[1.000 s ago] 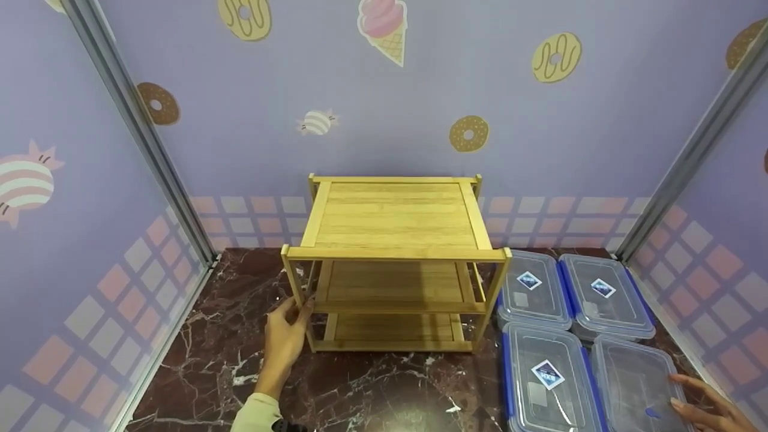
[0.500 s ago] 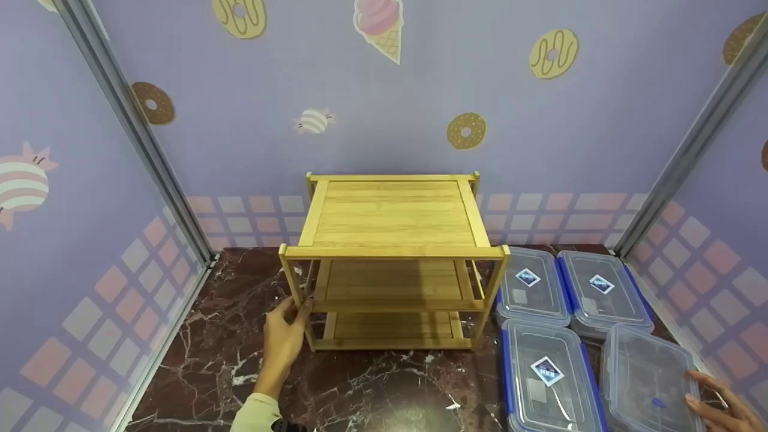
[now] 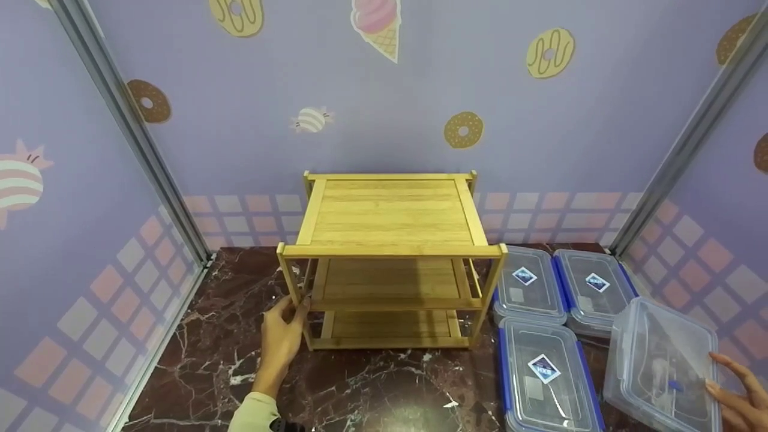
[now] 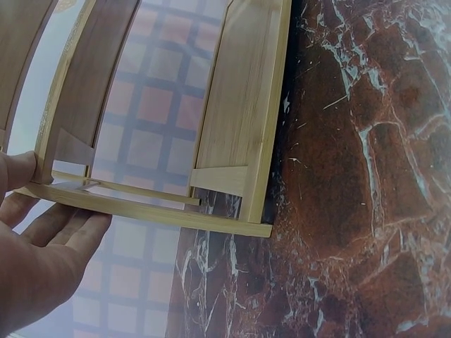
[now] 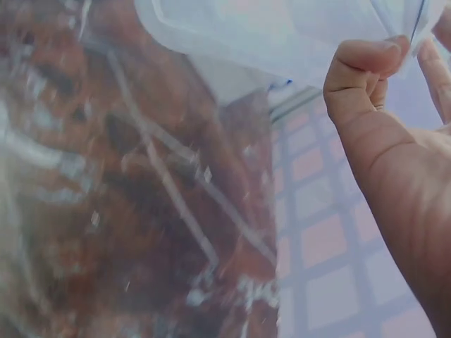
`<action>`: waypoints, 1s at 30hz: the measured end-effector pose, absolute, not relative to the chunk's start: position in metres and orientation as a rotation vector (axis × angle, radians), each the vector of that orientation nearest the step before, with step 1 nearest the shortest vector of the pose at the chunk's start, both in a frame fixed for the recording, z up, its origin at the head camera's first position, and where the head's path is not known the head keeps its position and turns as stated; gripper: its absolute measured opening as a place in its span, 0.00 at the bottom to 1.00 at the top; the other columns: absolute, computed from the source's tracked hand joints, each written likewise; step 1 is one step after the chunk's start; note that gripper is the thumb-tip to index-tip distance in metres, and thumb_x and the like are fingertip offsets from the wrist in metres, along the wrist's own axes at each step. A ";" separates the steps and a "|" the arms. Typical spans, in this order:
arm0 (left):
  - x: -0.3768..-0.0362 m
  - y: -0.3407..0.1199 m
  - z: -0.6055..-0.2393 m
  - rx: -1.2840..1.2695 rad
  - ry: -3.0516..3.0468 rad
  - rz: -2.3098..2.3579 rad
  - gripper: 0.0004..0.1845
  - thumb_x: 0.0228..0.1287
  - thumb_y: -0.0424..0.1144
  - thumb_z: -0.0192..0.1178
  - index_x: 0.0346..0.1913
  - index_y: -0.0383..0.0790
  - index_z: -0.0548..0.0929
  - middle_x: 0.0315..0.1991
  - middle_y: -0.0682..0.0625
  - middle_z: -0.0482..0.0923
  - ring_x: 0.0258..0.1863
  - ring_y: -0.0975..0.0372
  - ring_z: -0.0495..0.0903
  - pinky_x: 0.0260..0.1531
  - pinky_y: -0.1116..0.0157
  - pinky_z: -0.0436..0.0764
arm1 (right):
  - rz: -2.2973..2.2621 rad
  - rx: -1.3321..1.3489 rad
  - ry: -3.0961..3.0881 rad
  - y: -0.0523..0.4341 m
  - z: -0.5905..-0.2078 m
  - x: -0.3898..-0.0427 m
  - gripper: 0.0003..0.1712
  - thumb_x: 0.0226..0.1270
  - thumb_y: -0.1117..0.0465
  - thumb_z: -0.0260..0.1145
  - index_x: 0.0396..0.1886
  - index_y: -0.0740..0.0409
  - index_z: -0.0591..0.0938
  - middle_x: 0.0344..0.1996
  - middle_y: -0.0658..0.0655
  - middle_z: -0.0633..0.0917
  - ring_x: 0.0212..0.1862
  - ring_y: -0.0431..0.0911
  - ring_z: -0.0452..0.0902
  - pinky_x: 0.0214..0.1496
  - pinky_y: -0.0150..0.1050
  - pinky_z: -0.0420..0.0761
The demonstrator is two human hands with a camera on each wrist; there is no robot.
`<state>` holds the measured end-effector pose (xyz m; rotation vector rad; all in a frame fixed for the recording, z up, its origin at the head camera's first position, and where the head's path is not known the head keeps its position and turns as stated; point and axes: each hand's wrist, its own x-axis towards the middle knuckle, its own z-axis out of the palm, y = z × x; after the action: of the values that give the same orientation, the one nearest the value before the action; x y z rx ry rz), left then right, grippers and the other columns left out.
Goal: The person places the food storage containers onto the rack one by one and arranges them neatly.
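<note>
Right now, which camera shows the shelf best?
The head view: the shelf is fully in frame, top to base. The left wrist view shows only part, close up, with the left hand gripping it; the right wrist view shows none of it.

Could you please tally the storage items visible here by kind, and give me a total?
Three-tier wooden shelf: 1
Clear plastic storage containers: 4
Total: 5
</note>
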<state>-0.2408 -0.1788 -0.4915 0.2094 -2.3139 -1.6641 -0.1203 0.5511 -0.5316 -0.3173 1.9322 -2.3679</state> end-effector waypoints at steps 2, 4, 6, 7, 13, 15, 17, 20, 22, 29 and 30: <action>-0.241 -0.179 -0.492 0.216 -2.314 -1.657 0.19 0.67 0.47 0.58 0.56 0.43 0.79 0.47 0.43 0.82 0.45 0.53 0.82 0.45 0.51 0.79 | -2.420 -0.344 1.924 0.543 -0.524 -0.123 0.33 0.74 0.74 0.39 0.69 0.35 0.59 0.40 0.57 0.85 0.38 0.51 0.83 0.33 0.48 0.83; -0.241 -0.179 -0.491 0.220 -2.312 -1.656 0.18 0.67 0.46 0.58 0.56 0.43 0.79 0.47 0.43 0.82 0.45 0.53 0.82 0.45 0.52 0.79 | -2.483 -0.389 1.890 0.532 -0.516 -0.125 0.34 0.74 0.76 0.37 0.71 0.39 0.56 0.42 0.57 0.84 0.40 0.51 0.83 0.34 0.47 0.83; -0.241 -0.179 -0.491 0.223 -2.310 -1.657 0.18 0.67 0.46 0.58 0.55 0.43 0.80 0.46 0.43 0.83 0.45 0.54 0.82 0.45 0.52 0.79 | -2.558 -0.434 1.831 0.519 -0.507 -0.127 0.34 0.73 0.77 0.35 0.71 0.41 0.55 0.43 0.58 0.83 0.41 0.53 0.83 0.36 0.48 0.83; -0.241 -0.179 -0.491 0.223 -2.311 -1.655 0.18 0.67 0.46 0.58 0.55 0.43 0.80 0.46 0.43 0.83 0.45 0.54 0.81 0.45 0.52 0.79 | -2.586 -0.480 1.788 0.513 -0.502 -0.128 0.35 0.73 0.77 0.34 0.72 0.43 0.53 0.44 0.59 0.82 0.43 0.54 0.82 0.37 0.49 0.82; -0.241 -0.179 -0.492 0.203 -2.317 -1.636 0.17 0.67 0.46 0.58 0.55 0.44 0.80 0.44 0.45 0.83 0.43 0.54 0.81 0.43 0.52 0.79 | -2.658 -0.725 1.496 0.479 -0.466 -0.137 0.35 0.71 0.79 0.27 0.73 0.50 0.48 0.53 0.66 0.78 0.52 0.60 0.77 0.45 0.54 0.80; -0.240 -0.180 -0.492 0.189 -2.313 -1.645 0.17 0.67 0.46 0.58 0.55 0.43 0.80 0.44 0.45 0.83 0.43 0.54 0.81 0.42 0.52 0.79 | -2.675 -0.734 1.447 0.468 -0.455 -0.140 0.34 0.70 0.79 0.27 0.72 0.50 0.49 0.54 0.67 0.78 0.53 0.60 0.77 0.46 0.55 0.79; -0.240 -0.180 -0.492 0.185 -2.318 -1.649 0.18 0.67 0.46 0.57 0.56 0.43 0.79 0.45 0.44 0.83 0.44 0.53 0.81 0.42 0.52 0.80 | -2.686 -0.730 1.429 0.457 -0.445 -0.144 0.34 0.71 0.79 0.28 0.72 0.51 0.50 0.54 0.66 0.77 0.53 0.60 0.77 0.46 0.55 0.79; -0.241 -0.180 -0.492 0.197 -2.331 -1.648 0.19 0.68 0.46 0.57 0.57 0.42 0.78 0.47 0.42 0.82 0.46 0.51 0.81 0.45 0.51 0.79 | -2.705 -0.726 1.414 0.439 -0.431 -0.149 0.33 0.70 0.79 0.29 0.71 0.54 0.52 0.53 0.66 0.76 0.53 0.60 0.77 0.46 0.56 0.78; -0.242 -0.180 -0.492 0.216 -2.342 -1.633 0.20 0.68 0.47 0.57 0.57 0.42 0.78 0.48 0.42 0.82 0.47 0.51 0.81 0.47 0.50 0.78 | -2.703 -0.745 1.391 0.429 -0.422 -0.152 0.32 0.71 0.79 0.28 0.71 0.54 0.53 0.53 0.66 0.75 0.53 0.61 0.76 0.47 0.56 0.78; -0.241 -0.179 -0.491 0.236 -2.345 -1.597 0.19 0.67 0.47 0.58 0.57 0.43 0.79 0.46 0.43 0.83 0.46 0.52 0.81 0.46 0.50 0.78 | -2.655 -0.761 1.275 0.393 -0.386 -0.162 0.32 0.72 0.77 0.28 0.73 0.52 0.51 0.55 0.65 0.71 0.54 0.60 0.75 0.49 0.54 0.78; -0.241 -0.179 -0.491 0.235 -2.343 -1.595 0.19 0.67 0.47 0.58 0.57 0.43 0.79 0.45 0.43 0.83 0.45 0.52 0.81 0.46 0.50 0.78 | -2.648 -0.754 1.275 0.388 -0.380 -0.164 0.32 0.72 0.77 0.29 0.73 0.52 0.52 0.55 0.65 0.71 0.54 0.59 0.75 0.49 0.54 0.78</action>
<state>-0.2412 -0.1794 -0.4908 0.2350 -2.3433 -1.5952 -0.1639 0.3875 -0.3805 -0.7535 1.2749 -2.6482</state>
